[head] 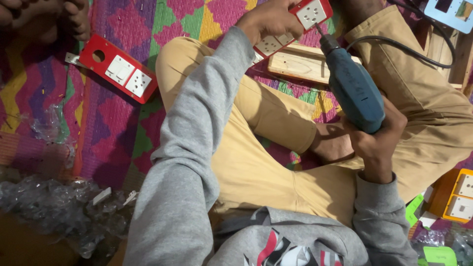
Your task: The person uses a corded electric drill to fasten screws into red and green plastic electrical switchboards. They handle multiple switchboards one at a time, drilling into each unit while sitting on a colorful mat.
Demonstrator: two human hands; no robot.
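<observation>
Two red switch plates show: one (290, 27) sits at twelve o'clock in the left hand (268, 19), and a second red plate (118, 69) lies on the mat (113, 133) at ten o'clock, well apart from both hands. One orange plate (460, 197) rests at the four o'clock edge, with green packets near it. One blue drill (352, 83) stands at two o'clock, tilted so its bit meets the held plate just below the white socket at its upper end. One black cable (394, 47) runs from the drill toward the upper right. One wooden board (300, 61) lies under the held plate, touching it or just beneath; which one cannot be told. The left fingers (283, 10) are curled shut over the plate's upper edge, pressing it against the board. The right hand (377, 140) wraps around the drill's grip at three o'clock, fingers (396, 120) closed tight about the handle, with no gap showing. The person sits cross-legged in tan trousers and a grey sweater, one bare foot (332, 143) tucked just beside the right hand. A heap of clear plastic wrap (54, 207) lies at eight o'clock. At the eleven o'clock corner another person's bare toes (74, 19) rest on the mat. A pale blue plate (451, 12) shows at the one o'clock corner.
</observation>
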